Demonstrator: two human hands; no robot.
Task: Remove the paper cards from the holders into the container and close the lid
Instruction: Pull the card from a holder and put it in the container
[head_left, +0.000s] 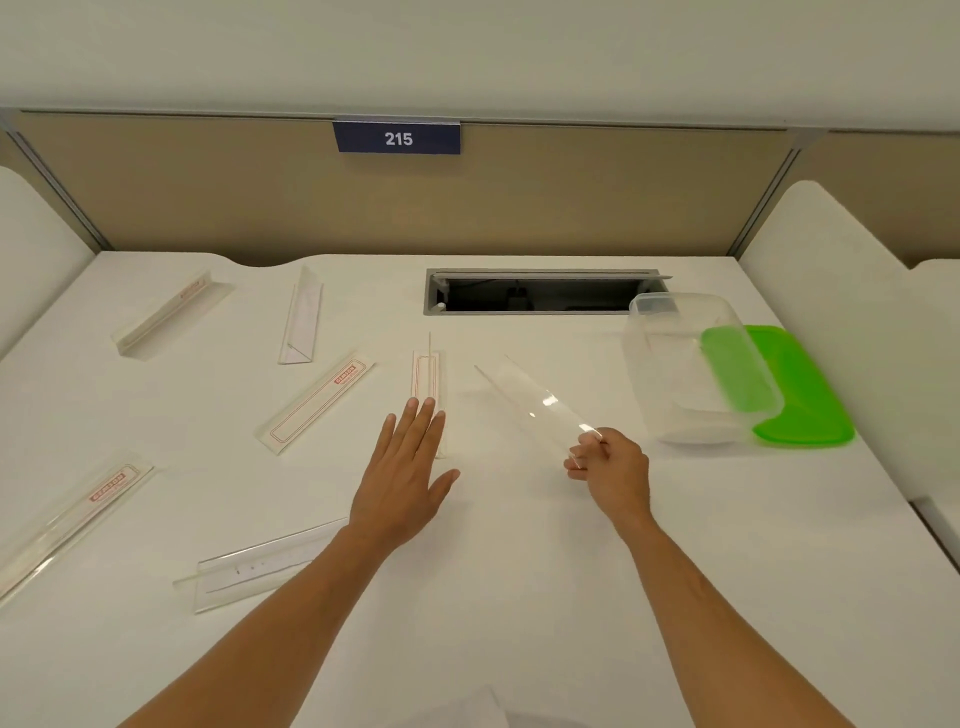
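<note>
While I look down at the white table (519, 571), I see card holders spread out on my left side. One holder (67, 512) at the far left edge lies flat with a red-printed card in it. Another holder (171, 312) lies further back, and a clear one (260, 564) sits close to my left arm. A folded one (302, 317) stands near the back, and one with a red frame (317, 402) lies in the middle.

My left hand (402, 478) is flat, fingers open and straight, holding nothing. Its fingertips rest on a narrow holder (427, 376) with a card, I think to keep it from sliding.

My right hand (610, 460) pinches the near end of a clear empty holder (535, 402) and lifts it off the table. I think its card is already out.

Far right, the clear container (685, 364) stands open, with something pale inside, maybe cards. The green lid (810, 395) lies just beside it, partly under it. Nothing blocks the way there. The dark slot (540, 293) in the table sits behind.
</note>
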